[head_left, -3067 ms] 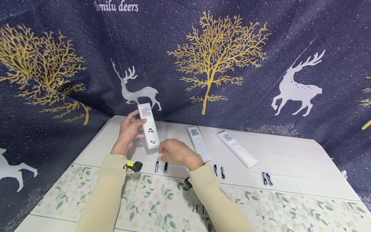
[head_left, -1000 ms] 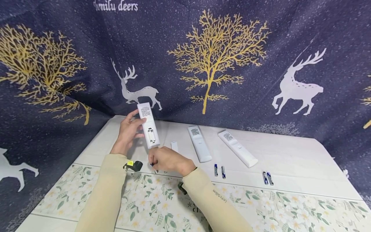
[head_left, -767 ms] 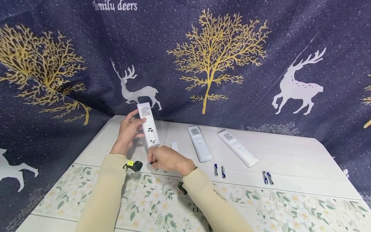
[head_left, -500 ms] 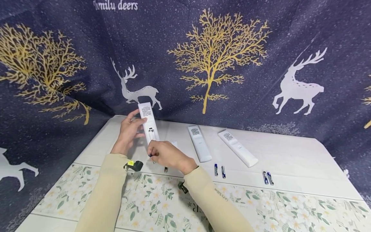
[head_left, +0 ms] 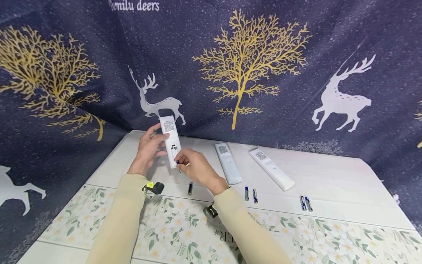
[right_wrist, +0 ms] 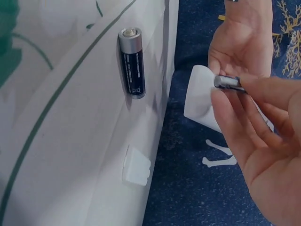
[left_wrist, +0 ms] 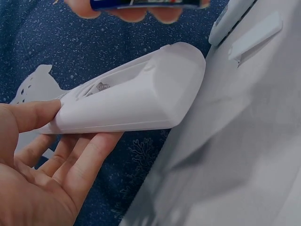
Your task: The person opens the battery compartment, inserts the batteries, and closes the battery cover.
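Note:
My left hand (head_left: 147,149) holds a white remote control (head_left: 169,131) tilted up, its back facing me. The thumb lies on the back and the fingers are behind it. The battery compartment is uncovered, and a metal spring (left_wrist: 101,87) shows in it in the left wrist view. My right hand (head_left: 200,170) pinches a blue and silver battery (right_wrist: 228,82) between thumb and fingers, just in front of the remote's lower end. A second battery (head_left: 190,189) lies on the table below. The small white battery cover (right_wrist: 136,165) lies on the table, hidden by my right hand in the head view.
Two more white remotes, a middle one (head_left: 228,164) and a right one (head_left: 271,169), lie face down on the white table (head_left: 333,176). A pair of batteries (head_left: 251,194) and another pair (head_left: 306,203) lie before them. A dark printed cloth (head_left: 197,44) hangs behind.
My right hand has picked up one of the two batteries near the left remote and raised it to the remote's lower end. The left hand still holds the remote in nearly the same place.

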A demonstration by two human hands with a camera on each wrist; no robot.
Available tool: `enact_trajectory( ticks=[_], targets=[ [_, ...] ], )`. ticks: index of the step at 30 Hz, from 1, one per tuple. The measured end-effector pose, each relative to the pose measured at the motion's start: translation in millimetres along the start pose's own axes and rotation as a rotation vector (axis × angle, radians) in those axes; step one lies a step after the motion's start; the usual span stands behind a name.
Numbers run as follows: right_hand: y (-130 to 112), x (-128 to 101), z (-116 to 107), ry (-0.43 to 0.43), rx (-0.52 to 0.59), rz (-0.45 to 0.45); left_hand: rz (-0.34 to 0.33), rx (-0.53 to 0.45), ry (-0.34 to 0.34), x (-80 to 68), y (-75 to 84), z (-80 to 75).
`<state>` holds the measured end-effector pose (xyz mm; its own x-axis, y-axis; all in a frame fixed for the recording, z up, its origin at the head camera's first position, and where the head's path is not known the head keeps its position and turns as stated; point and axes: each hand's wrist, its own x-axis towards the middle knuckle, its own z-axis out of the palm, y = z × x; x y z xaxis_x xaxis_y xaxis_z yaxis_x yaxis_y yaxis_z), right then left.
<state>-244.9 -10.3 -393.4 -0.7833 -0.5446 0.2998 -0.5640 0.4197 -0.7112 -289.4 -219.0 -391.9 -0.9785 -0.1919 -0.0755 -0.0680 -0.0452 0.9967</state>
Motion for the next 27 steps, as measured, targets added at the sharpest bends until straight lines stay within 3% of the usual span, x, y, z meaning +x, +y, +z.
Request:
enact_trajectory(
  ticks=[11, 19, 27],
  targets=[
    [5.0, 3.3, -3.5, 0.223, 0.074, 0.041, 0.017, -0.010, -0.015, -0.4, 0.4, 3.1],
    [5.7, 5.1, -3.9, 0.306, 0.115, 0.038, 0.020, -0.001, -0.012, -2.2, 2.2, 4.4],
    [8.2, 8.0, -2.1, 0.335, 0.138, 0.029, 0.025, -0.007, -0.032, -1.7, 1.6, 5.3]
  ],
)
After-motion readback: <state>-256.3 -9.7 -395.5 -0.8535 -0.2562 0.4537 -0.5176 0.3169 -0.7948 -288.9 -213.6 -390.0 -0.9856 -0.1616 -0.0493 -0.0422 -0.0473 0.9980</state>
